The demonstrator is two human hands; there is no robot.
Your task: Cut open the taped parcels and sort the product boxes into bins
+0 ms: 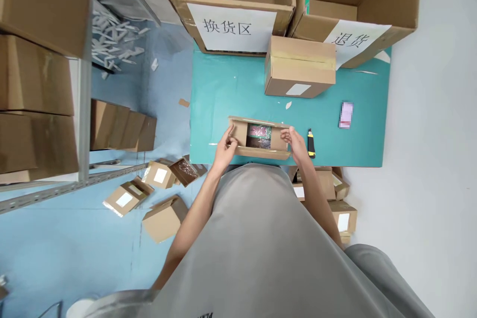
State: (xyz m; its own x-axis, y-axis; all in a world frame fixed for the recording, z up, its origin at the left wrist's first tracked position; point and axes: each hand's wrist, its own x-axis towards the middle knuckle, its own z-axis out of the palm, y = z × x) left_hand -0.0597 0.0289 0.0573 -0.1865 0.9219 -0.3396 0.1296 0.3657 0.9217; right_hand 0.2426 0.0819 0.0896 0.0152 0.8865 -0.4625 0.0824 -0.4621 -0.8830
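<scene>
A grey shirt fills the bottom middle of the frame, its print cut off by the lower edge. Above it, two hands flank one open box at the near edge of the table, in the middle of the frame. The left hand has thumb and forefinger spread on the left end; its other fingers are hard to make out. The right hand bends its fingers at the right flap; whether they pinch it, I cannot tell. Between the flaps shows one pink-and-green item under shiny film, its lower part dark and unclear.

Right of the box lie one knife, black and yellow, and farther right one phone, its screen blurred. At least four cartons lie on the floor at lower left; others, right of centre, are partly hidden by the right arm and table, so uncounted.

Farther up stands one closed box, covering part of the right of two signs. The signs are on two big boxes, both cut off by the top edge. At upper left, the shelf and its boxes are cut off too.
</scene>
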